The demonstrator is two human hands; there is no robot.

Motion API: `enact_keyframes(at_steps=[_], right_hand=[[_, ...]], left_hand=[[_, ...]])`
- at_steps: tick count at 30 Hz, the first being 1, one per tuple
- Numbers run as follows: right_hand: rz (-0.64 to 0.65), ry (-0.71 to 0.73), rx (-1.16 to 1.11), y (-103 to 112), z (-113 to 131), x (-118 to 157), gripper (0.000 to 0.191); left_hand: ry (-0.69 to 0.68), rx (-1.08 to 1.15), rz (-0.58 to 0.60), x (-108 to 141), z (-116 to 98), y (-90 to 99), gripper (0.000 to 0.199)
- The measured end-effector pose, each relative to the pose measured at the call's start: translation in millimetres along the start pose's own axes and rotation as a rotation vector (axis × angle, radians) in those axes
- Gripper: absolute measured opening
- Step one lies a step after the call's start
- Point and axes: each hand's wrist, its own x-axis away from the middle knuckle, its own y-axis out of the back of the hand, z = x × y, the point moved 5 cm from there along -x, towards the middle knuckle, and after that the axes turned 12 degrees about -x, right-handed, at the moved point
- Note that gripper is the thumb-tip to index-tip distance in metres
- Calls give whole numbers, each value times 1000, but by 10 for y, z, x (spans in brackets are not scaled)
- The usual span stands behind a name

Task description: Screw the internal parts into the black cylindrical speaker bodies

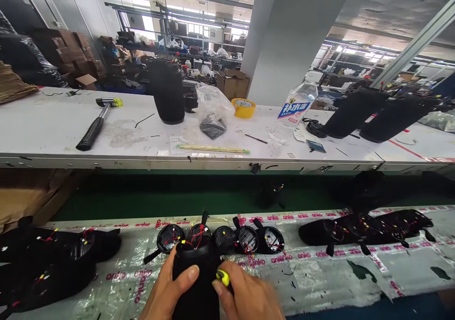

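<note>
A black cylinder-shaped case [197, 282] stands in front of me at the bottom centre, with red wires and a small yellow connector at its open top. My left hand [170, 284] grips it from the left, thumb lying along its near face. On the other side, my right hand [245, 291] is closed around a small yellow-and-black tool [222, 277]; only its bright yellow end shows, against the case's right side. Just beyond, several similar cases [248, 238] stand in a row, their round open tops showing wires.
More black cases lie at the left [46, 263] and right [366, 230] of the plastic-covered bench [305, 282]. The raised white shelf [135, 140] bears a hammer [95, 125], an upright black cylinder [167, 92], a plastic bag [213, 116], yellow tape [243, 109] and a bottle [293, 109].
</note>
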Motion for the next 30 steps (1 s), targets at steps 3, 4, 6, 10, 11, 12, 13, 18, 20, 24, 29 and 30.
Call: enact_keyframes(at_steps=[3, 4, 6, 10, 11, 12, 13, 18, 20, 24, 29, 30], right_hand=[[-19, 129, 50, 162, 2, -32, 25], [8, 167, 85, 202, 3, -50, 23], [77, 231, 149, 264, 7, -87, 12], [149, 281, 221, 352, 29, -141, 32], [152, 283, 230, 369, 37, -149, 37], [156, 287, 233, 384, 47, -155, 39], [157, 293, 235, 396, 55, -158, 40], [188, 317, 252, 409, 60, -152, 34], [189, 313, 249, 408, 48, -147, 34], [172, 311, 242, 409, 29, -132, 33], [160, 310, 259, 411, 10, -122, 32], [162, 307, 268, 411, 6, -120, 32]], left_hand=[[-91, -78, 145, -22, -94, -32, 82], [-111, -104, 177, -36, -107, -32, 85], [-151, -162, 214, -64, -115, -26, 88], [-174, -235, 251, -88, -104, -30, 87], [-171, -233, 262, -87, -105, -37, 87], [-172, -226, 273, -84, -110, -45, 86], [-173, -221, 284, -80, -115, -53, 84], [-179, -260, 290, -71, -131, -60, 78], [-192, -271, 289, -72, -132, -58, 77], [-211, -296, 322, -86, -123, -73, 77], [-215, -335, 314, -108, -123, -72, 79], [-214, -334, 318, -107, -125, -74, 79]])
